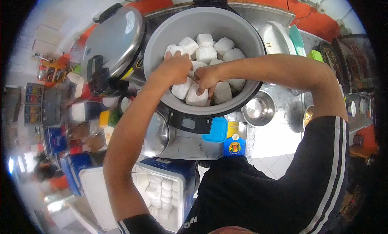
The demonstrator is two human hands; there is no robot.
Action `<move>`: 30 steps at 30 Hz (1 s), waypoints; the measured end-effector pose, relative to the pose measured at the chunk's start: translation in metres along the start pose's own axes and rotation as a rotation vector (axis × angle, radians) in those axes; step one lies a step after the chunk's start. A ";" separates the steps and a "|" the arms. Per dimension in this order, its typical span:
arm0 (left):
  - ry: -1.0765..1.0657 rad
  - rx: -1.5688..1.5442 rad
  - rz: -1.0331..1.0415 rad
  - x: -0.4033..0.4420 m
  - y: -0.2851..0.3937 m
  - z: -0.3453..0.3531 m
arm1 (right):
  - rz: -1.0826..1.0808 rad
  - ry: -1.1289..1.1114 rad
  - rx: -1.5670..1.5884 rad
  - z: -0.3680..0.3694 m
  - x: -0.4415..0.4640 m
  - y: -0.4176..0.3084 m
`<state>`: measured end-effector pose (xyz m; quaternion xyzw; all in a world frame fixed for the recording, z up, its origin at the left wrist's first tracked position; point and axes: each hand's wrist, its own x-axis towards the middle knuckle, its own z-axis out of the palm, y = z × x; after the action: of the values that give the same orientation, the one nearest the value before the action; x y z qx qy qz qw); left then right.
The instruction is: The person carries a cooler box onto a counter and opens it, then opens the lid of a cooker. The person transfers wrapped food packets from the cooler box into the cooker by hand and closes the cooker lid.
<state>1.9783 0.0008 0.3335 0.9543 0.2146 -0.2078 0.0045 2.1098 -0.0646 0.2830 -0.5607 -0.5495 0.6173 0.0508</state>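
- The right hand (208, 77) is bending over the white block (196, 98), its fingers pointing down; one is resting on the block's upper part and another is reaching beside its right edge. I cannot tell whether they are gripping or only pressing.
- That block is lying below and slightly left of the right hand, inside the grey pot (216, 20), on the side nearest the body. It is showing a broad face toward the person and appearing about as wide as it is long, so I cannot tell a long axis.
- The left hand (174, 69) is arching, back upward and knuckles bent, over blocks at the pot's left side; its fingertips are hiding, so I cannot tell whether it is pinching anything.
- The left forearm (139, 112) is slanting up and inward from an elbow near the body; the right forearm (258, 66) is coming in almost level from the right, its elbow bending sharply.
- Just beyond both hands, more rounded white blocks (206, 54) are sitting close together at mixed angles.
- Left of the left hand, a closed cooker (115, 36) is standing beside the pot.
- Nearer the body than the right hand, a blue lid (215, 129) is lying on the metal counter (285, 112), with a steel bowl (258, 108) standing to its right.
- Beyond the counter's near edge, below the left hand, an open cooler (173, 166) is holding similar white blocks.
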 end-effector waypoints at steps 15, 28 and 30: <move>0.676 -1.142 -1.604 -0.496 0.210 0.351 | -0.558 -0.146 -0.184 0.244 -0.077 -0.094; -0.035 -1.149 -1.462 -0.553 0.352 0.448 | -0.642 -0.485 -1.147 0.574 0.159 -0.005; -0.079 -1.012 -1.247 -0.562 0.356 0.447 | -0.613 -0.459 -1.175 0.583 0.162 0.004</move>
<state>1.4873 -0.5952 0.1205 0.5332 0.7758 -0.0834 0.3270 1.6168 -0.3189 0.0412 -0.1705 -0.9222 0.2790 -0.2063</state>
